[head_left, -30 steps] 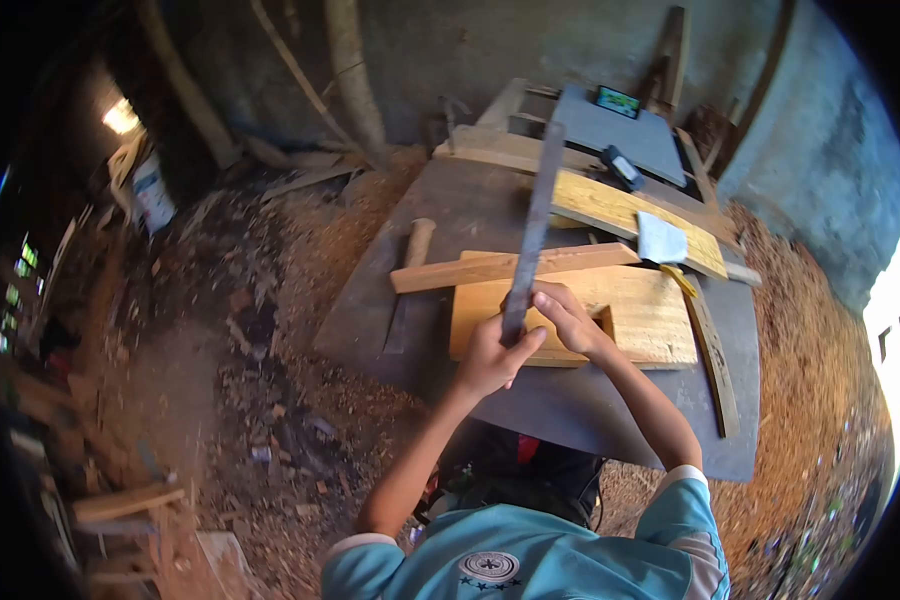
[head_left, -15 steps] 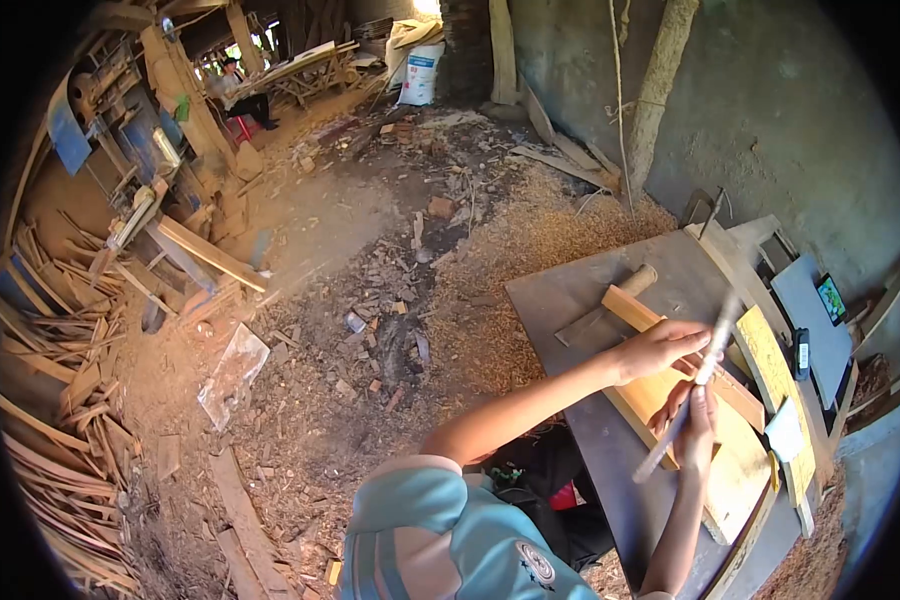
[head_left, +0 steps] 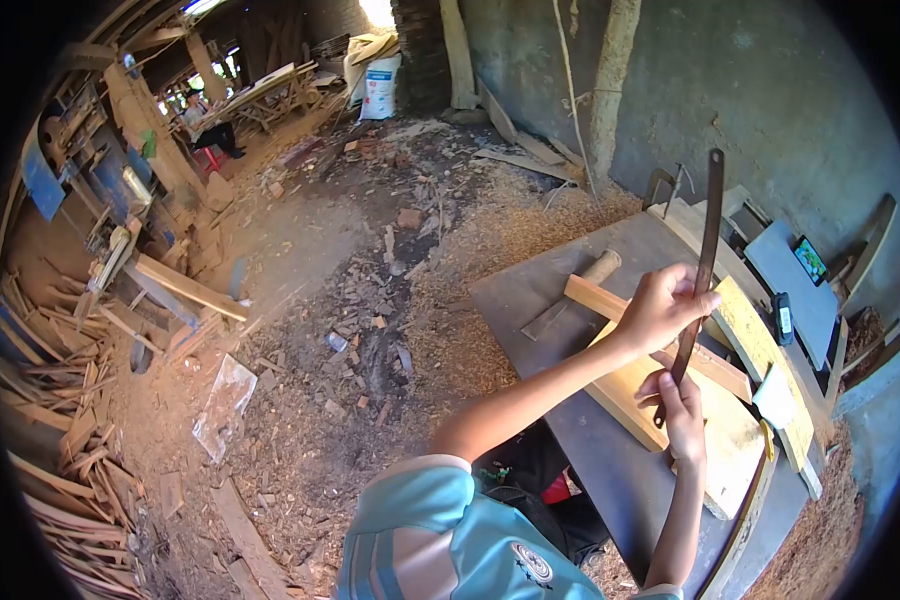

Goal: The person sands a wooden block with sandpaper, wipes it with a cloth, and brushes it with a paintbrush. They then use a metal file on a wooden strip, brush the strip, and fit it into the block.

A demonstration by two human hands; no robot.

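Observation:
A long, narrow dark metal blade [head_left: 711,225] with a hole at its end stands nearly upright, slightly tilted, over the bench. My left hand [head_left: 660,312] pinches it near the middle between thumb and fingers. Lower down, my right hand [head_left: 678,412] is closed around its bottom part; the lower tip shows by the fingers. Teeth cannot be made out. Beneath both hands lie wooden boards: a reddish narrow piece [head_left: 596,297] and a wider pale board [head_left: 735,455].
The dark bench top [head_left: 530,290] carries a wooden-handled tool [head_left: 602,266], a yellowish plank [head_left: 760,350], a black device [head_left: 782,318] and a phone [head_left: 810,260]. Wood scraps and shavings cover the floor [head_left: 370,330]. Far off, a person [head_left: 210,130] sits on a red stool.
The blade has turned from a blurred slant to near upright, and its top end has risen. Both hands still hold it. The whole view has shifted slightly.

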